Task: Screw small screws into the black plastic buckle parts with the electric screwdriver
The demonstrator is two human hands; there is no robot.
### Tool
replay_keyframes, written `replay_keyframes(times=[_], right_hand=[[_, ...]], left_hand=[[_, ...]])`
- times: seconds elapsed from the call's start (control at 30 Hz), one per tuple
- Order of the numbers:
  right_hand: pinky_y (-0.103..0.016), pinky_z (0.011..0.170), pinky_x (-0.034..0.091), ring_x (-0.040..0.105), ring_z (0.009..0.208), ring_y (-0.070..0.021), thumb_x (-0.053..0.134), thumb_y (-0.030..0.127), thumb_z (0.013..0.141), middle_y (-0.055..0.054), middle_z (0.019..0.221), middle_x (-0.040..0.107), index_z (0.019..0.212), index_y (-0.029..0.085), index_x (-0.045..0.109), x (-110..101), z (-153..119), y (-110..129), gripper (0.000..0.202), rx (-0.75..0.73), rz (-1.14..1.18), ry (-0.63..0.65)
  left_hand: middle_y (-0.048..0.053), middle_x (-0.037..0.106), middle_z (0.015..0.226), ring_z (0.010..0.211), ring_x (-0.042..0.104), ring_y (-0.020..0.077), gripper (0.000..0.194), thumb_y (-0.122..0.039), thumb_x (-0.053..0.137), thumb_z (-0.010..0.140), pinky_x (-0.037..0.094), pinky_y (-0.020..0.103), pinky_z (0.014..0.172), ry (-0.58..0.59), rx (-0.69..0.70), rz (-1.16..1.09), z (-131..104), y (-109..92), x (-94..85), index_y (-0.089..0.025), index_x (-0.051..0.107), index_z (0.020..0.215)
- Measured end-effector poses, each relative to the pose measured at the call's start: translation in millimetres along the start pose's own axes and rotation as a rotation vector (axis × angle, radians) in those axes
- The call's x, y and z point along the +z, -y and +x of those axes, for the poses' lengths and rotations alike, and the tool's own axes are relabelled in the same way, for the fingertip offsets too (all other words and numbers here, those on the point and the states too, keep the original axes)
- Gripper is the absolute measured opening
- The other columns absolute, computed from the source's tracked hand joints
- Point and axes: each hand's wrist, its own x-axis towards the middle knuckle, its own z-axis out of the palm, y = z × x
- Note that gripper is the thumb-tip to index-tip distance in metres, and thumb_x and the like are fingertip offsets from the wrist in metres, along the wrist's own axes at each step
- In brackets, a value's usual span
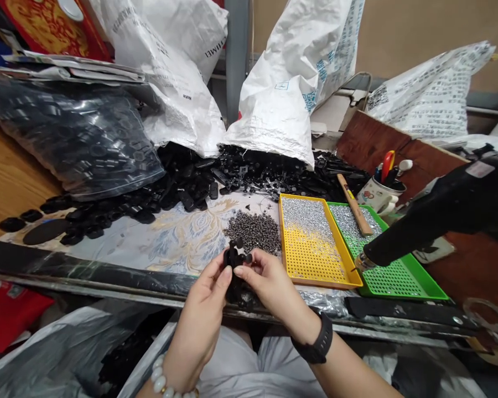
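Both hands come together over the front edge of the table around a black plastic part (233,265) with small knobs. My left hand (209,293) pinches its left side between thumb and fingers. My right hand (269,282) grips the same part from the right, thumb on top. My fingers cover much of its shape. Just behind the hands lies a pile of small dark metal pieces (255,229). To the right sit a yellow perforated tray (307,243) and a green perforated tray (402,276), both with small silvery pieces.
A black electric screwdriver (419,215) reaches in from the right over the trays. A wooden-handled tool (354,204) lies across the green tray, near a mug (379,193) of tools. White sacks (282,99) spill black parts at the back. A clear bag (78,138) of black parts stands left.
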Motion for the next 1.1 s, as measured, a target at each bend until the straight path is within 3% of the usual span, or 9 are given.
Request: replay_keyframes(times=[0.23, 0.4, 0.53, 0.63, 0.73, 0.8, 0.87, 1.0, 1.1], right_hand=[[-0.018, 0.038, 0.035, 0.045, 0.044, -0.0075, 0.059, 0.019, 0.074, 0.006, 0.056, 0.047, 0.065, 0.019, 0.049, -7, 3, 9, 0.013, 0.059, -0.179, 0.064], [-0.016, 0.032, 0.033, 0.046, 0.036, -0.0058, 0.059, 0.016, 0.074, 0.007, 0.051, 0.046, 0.062, 0.019, 0.044, -10, 3, 16, 0.019, 0.131, -0.125, 0.075], [-0.017, 0.033, 0.037, 0.046, 0.037, -0.0062, 0.06, 0.016, 0.074, 0.007, 0.052, 0.046, 0.063, 0.02, 0.046, -8, 0, 10, 0.018, 0.105, -0.118, 0.031], [-0.018, 0.034, 0.039, 0.047, 0.037, -0.0067, 0.058, 0.017, 0.075, 0.007, 0.054, 0.047, 0.065, 0.02, 0.046, -2, -4, 4, 0.016, 0.106, -0.156, -0.031], [-0.018, 0.035, 0.036, 0.048, 0.038, -0.008, 0.057, 0.019, 0.077, 0.007, 0.05, 0.047, 0.064, 0.021, 0.046, -4, -4, 8, 0.017, 0.047, -0.236, 0.009], [-0.019, 0.039, 0.037, 0.052, 0.041, -0.0092, 0.057, 0.02, 0.078, 0.006, 0.046, 0.051, 0.061, 0.02, 0.05, -18, 4, 21, 0.018, -0.046, -0.38, 0.137], [-0.021, 0.05, 0.042, 0.057, 0.051, -0.011, 0.056, 0.019, 0.08, 0.004, 0.051, 0.058, 0.061, 0.019, 0.056, -43, 21, 39, 0.019, -0.124, -0.612, 0.134], [-0.032, 0.08, 0.043, 0.059, 0.089, -0.0189, 0.044, 0.011, 0.085, -0.009, 0.089, 0.067, 0.078, 0.015, 0.064, -106, 81, 67, 0.022, -0.129, -0.93, -0.351], [-0.039, 0.089, 0.041, 0.057, 0.099, -0.0216, 0.049, 0.011, 0.085, -0.013, 0.098, 0.064, 0.083, 0.011, 0.064, -141, 127, 67, 0.015, -0.028, -0.997, -0.495]], left_hand=[[0.005, 0.038, 0.144, 0.131, 0.035, 0.0165, 0.059, -0.027, 0.059, 0.079, 0.025, 0.027, 0.111, 0.068, 0.043, 0.163, 5, 7, -2.3, -0.023, 0.038, 0.134], [0.003, 0.028, 0.149, 0.135, 0.027, 0.0153, 0.062, -0.03, 0.051, 0.084, 0.018, 0.029, 0.113, 0.12, 0.055, 0.244, 8, 9, -4.9, -0.024, 0.027, 0.141], [-0.002, 0.017, 0.152, 0.139, 0.013, 0.0143, 0.068, -0.029, 0.05, 0.084, 0.008, 0.029, 0.115, 0.117, 0.116, 0.48, 4, 7, -7.5, -0.026, 0.017, 0.144], [-0.003, 0.015, 0.153, 0.14, 0.012, 0.0145, 0.071, -0.027, 0.051, 0.084, 0.006, 0.028, 0.115, 0.136, 0.13, 0.54, 2, 8, -7.9, -0.027, 0.016, 0.145], [0.0, 0.024, 0.15, 0.137, 0.021, 0.0153, 0.061, -0.03, 0.049, 0.086, 0.012, 0.03, 0.115, 0.12, 0.106, 0.375, 7, 12, -6.6, -0.028, 0.024, 0.142], [0.004, 0.038, 0.143, 0.132, 0.033, 0.0181, 0.055, -0.033, 0.051, 0.085, 0.025, 0.033, 0.111, 0.086, 0.066, 0.234, 12, 14, -5.0, -0.028, 0.032, 0.136], [0.006, 0.052, 0.127, 0.117, 0.049, 0.0197, 0.048, -0.034, 0.056, 0.082, 0.042, 0.033, 0.099, 0.067, -0.007, 0.119, 18, 14, -2.8, -0.026, 0.041, 0.127], [0.001, 0.061, 0.089, 0.081, 0.061, 0.0135, 0.032, -0.034, 0.066, 0.074, 0.053, 0.023, 0.071, -0.013, -0.103, -0.042, 25, 11, 0.7, -0.02, 0.055, 0.102], [0.0, 0.06, 0.082, 0.078, 0.062, 0.0133, 0.03, -0.035, 0.068, 0.072, 0.053, 0.022, 0.068, -0.04, -0.118, -0.082, 27, 10, 1.0, -0.019, 0.057, 0.095]])
